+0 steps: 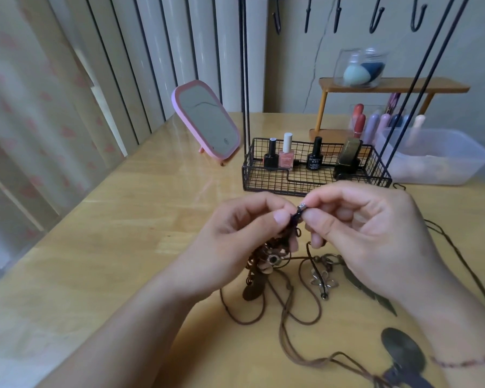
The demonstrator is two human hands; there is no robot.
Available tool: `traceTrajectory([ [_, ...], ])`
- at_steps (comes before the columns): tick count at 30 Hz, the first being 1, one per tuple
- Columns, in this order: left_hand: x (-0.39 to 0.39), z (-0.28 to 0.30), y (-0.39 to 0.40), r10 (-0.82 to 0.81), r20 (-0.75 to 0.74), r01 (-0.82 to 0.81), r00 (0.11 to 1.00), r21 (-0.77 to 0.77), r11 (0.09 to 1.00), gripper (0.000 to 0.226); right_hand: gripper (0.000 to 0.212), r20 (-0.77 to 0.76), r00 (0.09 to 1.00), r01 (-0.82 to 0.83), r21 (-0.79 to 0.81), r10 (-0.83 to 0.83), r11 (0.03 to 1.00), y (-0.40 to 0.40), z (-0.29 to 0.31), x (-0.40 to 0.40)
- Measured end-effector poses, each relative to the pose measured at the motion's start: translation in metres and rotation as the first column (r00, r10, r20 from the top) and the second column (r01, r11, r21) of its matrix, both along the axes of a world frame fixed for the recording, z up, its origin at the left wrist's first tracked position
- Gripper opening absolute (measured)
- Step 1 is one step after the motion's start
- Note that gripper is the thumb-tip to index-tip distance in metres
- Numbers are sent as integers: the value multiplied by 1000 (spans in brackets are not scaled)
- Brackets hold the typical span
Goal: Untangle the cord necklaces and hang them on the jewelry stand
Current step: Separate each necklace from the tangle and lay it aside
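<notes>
Pinching a small metal clasp [302,206], the right hand [375,233] and left hand [235,242] had fingers closed narrowly on the cord necklaces [280,275], tangled on the counter [123,219]. Thin, limp cord likely snags; grip near the knot. Jewelry stand [305,175] behind.

A wooden table [123,225] fills the near scene, glossy with soft daylight. Far left hangs a pale curtain [25,113] with pink marks, beside white vertical slats [163,51]. The far right wall [300,65] is beige, with a thin crack.
</notes>
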State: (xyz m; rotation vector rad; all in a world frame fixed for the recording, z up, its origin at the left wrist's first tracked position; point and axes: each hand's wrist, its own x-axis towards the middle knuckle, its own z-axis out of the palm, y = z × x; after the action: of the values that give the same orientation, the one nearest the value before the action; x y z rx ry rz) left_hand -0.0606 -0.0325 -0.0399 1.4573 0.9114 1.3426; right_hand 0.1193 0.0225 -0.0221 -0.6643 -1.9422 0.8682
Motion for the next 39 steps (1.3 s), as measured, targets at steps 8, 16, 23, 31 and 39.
traceTrajectory([
  [8, 0, -5, 0, 162, -15, -159, 987, 136, 978, 7, 17, 131, 989, -80, 48, 73, 996, 1, -1, 6],
  [16, -1, -7, 0, 225, 18, -221, 974, 281, 934, 13, 23, 110, 981, -158, -20, 159, 987, 1, 1, 7],
  [23, 0, -3, -1, 156, -1, -150, 988, 254, 955, 14, 20, 18, 981, -192, -30, 192, 981, 0, 1, 6],
  [31, 2, -1, -3, 149, -20, -140, 989, 246, 959, 6, 14, 35, 984, -175, 47, 173, 983, -2, 0, 5],
  [39, 2, -1, -4, 173, -23, -159, 985, 293, 943, 7, 13, 60, 990, -136, 168, 127, 976, -4, 1, 4],
])
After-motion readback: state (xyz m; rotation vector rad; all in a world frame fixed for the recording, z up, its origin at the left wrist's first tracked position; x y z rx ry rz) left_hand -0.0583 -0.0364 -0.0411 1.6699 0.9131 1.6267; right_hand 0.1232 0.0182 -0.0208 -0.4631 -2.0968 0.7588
